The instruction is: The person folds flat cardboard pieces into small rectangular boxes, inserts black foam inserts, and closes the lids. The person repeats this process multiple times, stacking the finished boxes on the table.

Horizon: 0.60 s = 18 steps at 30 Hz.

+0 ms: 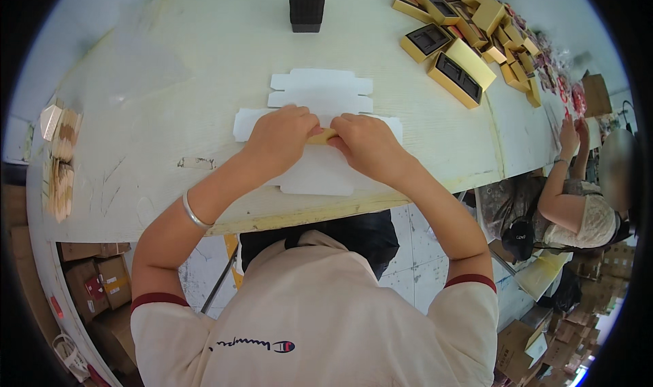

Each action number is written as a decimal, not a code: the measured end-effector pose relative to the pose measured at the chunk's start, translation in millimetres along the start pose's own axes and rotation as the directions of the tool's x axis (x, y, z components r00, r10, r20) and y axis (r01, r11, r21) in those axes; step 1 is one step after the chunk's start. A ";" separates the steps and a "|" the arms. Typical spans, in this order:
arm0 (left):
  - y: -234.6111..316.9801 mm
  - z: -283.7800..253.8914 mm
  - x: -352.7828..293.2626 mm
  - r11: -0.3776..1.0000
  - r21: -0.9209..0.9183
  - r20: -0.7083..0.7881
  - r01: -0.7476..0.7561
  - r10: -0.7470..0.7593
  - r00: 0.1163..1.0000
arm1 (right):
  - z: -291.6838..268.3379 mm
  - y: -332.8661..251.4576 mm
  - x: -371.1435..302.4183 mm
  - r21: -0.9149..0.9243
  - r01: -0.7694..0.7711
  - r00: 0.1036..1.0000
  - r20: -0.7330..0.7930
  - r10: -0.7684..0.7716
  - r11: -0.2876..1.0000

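Note:
A flat die-cut cardboard box blank [320, 91], white side up with tabs along its edges, lies on the table in front of me. My left hand [280, 139] and my right hand [371, 147] meet over its middle, fingers curled and close together. Between them a gold-coloured folded part [322, 137] of the cardboard shows, pinched from both sides. Most of the fingertips are hidden behind the backs of the hands. A silvery bangle circles my left wrist.
Black plastic inserts [307, 6] stand stacked at the far middle. Many gold boxes [457, 79], some holding black inserts, pile up at far right. Folded card pieces [62, 159] stand at the left edge. Another person [578, 203] works at right. Cartons [102, 285] sit below the table [170, 115].

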<state>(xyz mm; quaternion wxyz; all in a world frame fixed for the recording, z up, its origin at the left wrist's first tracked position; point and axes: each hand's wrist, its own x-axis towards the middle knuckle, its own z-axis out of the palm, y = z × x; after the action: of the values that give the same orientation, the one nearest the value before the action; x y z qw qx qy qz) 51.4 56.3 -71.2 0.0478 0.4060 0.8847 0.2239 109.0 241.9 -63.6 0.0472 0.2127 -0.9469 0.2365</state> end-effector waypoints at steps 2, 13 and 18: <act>12.6 -13.3 -8.5 0.972 0.191 -0.295 -0.134 0.187 0.937 | -11.8 -2.3 -3.1 0.146 -0.105 0.993 -0.033 0.111 0.984; 24.2 -26.4 -13.3 0.199 -0.934 0.197 0.298 -0.410 0.891 | -35.0 -48.0 -20.7 0.324 0.257 0.942 -0.296 -0.161 0.910; -2.1 -72.6 4.6 0.412 -0.700 0.534 0.583 -0.240 0.811 | -74.1 -22.1 -55.9 -0.435 0.324 0.891 -0.158 -0.425 0.840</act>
<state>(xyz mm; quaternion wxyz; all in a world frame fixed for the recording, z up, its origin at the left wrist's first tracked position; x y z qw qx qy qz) 27.5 32.6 -6.7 0.4484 0.1285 0.7121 0.5247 168.1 280.2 0.7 0.2528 0.3497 -0.9007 0.0504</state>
